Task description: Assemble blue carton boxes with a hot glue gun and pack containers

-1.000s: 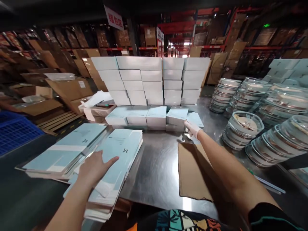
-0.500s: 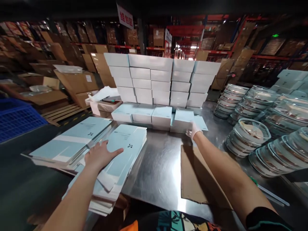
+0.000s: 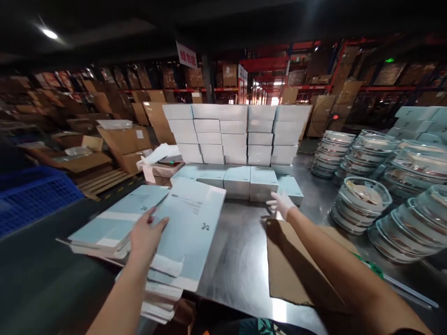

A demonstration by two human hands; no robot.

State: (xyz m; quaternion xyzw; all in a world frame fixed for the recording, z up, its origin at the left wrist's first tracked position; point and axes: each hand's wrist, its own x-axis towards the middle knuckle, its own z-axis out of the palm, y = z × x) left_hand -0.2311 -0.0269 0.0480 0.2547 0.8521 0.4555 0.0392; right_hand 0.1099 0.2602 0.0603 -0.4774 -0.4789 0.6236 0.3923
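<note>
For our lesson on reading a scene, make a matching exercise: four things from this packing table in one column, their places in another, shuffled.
Things:
1. left hand
2. right hand
3. cardboard sheet
4. lidded bowls

Places:
A. under the right forearm
B. stacked at the table's right
C. on the flat blue cartons
D. just before the row of made-up boxes

Pairs: 1-C, 2-D, 3-A, 4-B

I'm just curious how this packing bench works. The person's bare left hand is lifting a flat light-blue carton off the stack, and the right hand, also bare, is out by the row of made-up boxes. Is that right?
Not quite: the right hand is not bare; the head view shows it in a white glove. The rest holds: the bare left hand is lifting a flat light-blue carton off the stack, and the right hand is by the row of made-up boxes.
</note>
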